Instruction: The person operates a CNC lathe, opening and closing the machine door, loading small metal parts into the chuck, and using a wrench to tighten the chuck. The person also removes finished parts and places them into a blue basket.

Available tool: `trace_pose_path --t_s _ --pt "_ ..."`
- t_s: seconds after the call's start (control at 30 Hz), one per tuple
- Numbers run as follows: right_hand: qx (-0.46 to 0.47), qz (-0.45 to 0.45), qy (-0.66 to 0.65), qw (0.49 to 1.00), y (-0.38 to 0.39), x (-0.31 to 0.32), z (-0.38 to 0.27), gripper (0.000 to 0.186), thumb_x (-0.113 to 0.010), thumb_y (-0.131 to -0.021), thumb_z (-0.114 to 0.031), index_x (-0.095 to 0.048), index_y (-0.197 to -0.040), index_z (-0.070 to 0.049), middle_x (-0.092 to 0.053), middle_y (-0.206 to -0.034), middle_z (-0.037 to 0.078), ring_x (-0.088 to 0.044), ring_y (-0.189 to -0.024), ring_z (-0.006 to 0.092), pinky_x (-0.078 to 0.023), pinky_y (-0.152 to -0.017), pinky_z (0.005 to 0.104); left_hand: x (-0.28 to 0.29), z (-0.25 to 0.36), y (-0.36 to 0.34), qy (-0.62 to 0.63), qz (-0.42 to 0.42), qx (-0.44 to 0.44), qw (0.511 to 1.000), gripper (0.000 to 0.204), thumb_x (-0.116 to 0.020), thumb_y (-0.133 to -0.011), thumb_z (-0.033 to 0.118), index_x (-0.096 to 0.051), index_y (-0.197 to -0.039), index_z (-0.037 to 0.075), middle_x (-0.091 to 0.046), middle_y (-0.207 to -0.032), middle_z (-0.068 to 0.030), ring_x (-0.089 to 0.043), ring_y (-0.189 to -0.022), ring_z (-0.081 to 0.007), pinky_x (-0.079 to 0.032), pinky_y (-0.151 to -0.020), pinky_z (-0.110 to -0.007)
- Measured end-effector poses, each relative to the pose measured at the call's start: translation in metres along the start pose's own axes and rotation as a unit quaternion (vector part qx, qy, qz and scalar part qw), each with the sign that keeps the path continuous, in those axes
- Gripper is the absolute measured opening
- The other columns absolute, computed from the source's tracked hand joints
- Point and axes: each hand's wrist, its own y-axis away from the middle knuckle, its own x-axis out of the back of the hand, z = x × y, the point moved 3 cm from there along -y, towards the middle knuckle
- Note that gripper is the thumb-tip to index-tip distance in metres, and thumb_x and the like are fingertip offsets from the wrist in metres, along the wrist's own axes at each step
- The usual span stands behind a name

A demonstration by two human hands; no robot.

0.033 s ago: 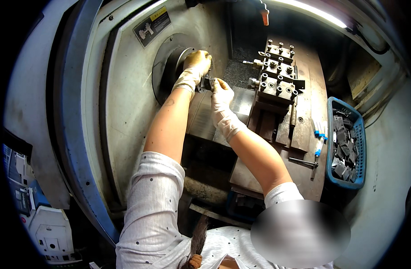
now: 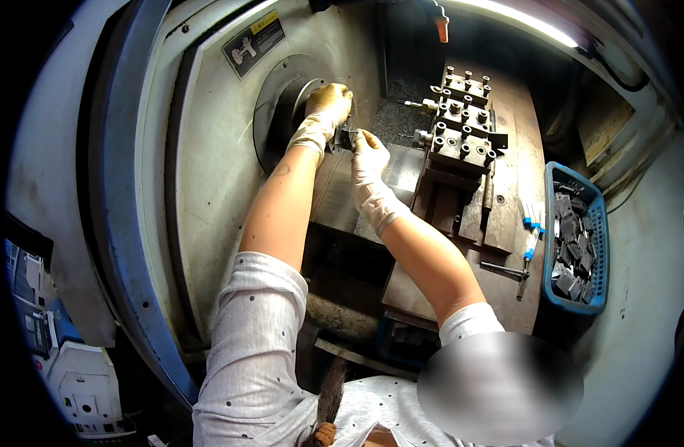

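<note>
Head view: the right hand (image 2: 370,156) appears to pinch a small dark metal piece (image 2: 346,139) between thumb and fingertips, the piece lying at ten o'clock from its palm; a weak grip there could let it slip or sit crooked. At eleven o'clock, the left hand (image 2: 328,108) has its fingers curled in, though what they grip, if anything, I cannot tell. Just beyond it, at nine o'clock, is the round spindle (image 2: 290,104); should that turn, glove fabric could snag. At two o'clock from the right hand, the tool block (image 2: 461,127) points its tips leftward, so a careless pull back could scrape the wrist. Farther out, toward four o'clock, lies a T-shaped key (image 2: 522,276), which a knock might send sliding, then a blue basket (image 2: 601,246) of metal pieces (image 2: 574,246).
</note>
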Motion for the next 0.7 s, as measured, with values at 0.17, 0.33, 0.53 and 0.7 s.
trace_pose_path --t_s 0.17,0.33,0.53,0.7 --pt "0.014 0.011 0.034 0.999 0.005 0.001 -0.001 0.013 -0.056 -0.067 -0.01 -0.056 -0.076 0.0 -0.056 -0.069 0.005 -0.05 -0.062 0.0096 -0.04 -0.06 0.0205 0.001 -0.002 0.001 0.006 0.004 0.004 1.0 0.023 -0.045 -0.07 0.025 -0.055 -0.081 0.008 -0.054 -0.082 -0.0122 -0.051 -0.078 -0.0251 -0.04 -0.07 -0.032" --pt "0.027 -0.009 0.138 0.99 0.007 0.003 -0.01 0.017 -0.056 -0.065 -0.015 -0.056 -0.076 -0.001 -0.056 -0.068 0.007 -0.051 -0.062 0.0116 -0.04 -0.06 0.0221 -0.001 -0.001 0.0 0.004 0.007 -0.001 1.0 0.023 -0.046 -0.07 0.025 -0.056 -0.081 0.008 -0.054 -0.082 -0.012 -0.051 -0.078 -0.0248 -0.039 -0.07 -0.031" --pt "0.045 -0.062 0.228 0.971 0.004 0.005 -0.006 0.021 -0.05 -0.069 -0.019 -0.053 -0.082 -0.003 -0.055 -0.073 0.01 -0.052 -0.066 0.0179 -0.04 -0.061 0.0262 -0.001 -0.003 -0.001 0.017 0.018 -0.004 1.0 0.022 -0.046 -0.07 0.025 -0.056 -0.081 0.009 -0.054 -0.081 -0.0122 -0.051 -0.078 -0.0249 -0.04 -0.07 -0.032" --pt "-0.011 -0.165 0.469 0.868 0.041 0.019 -0.001 0.026 -0.036 -0.075 -0.025 -0.048 -0.088 -0.006 -0.052 -0.084 0.015 -0.048 -0.078 0.031 -0.039 -0.067 0.0362 -0.002 -0.003 -0.002 0.004 -0.004 0.008 1.0 0.023 -0.047 -0.069 0.026 -0.056 -0.082 0.009 -0.054 -0.083 -0.0115 -0.051 -0.08 -0.0245 -0.039 -0.071 -0.031"
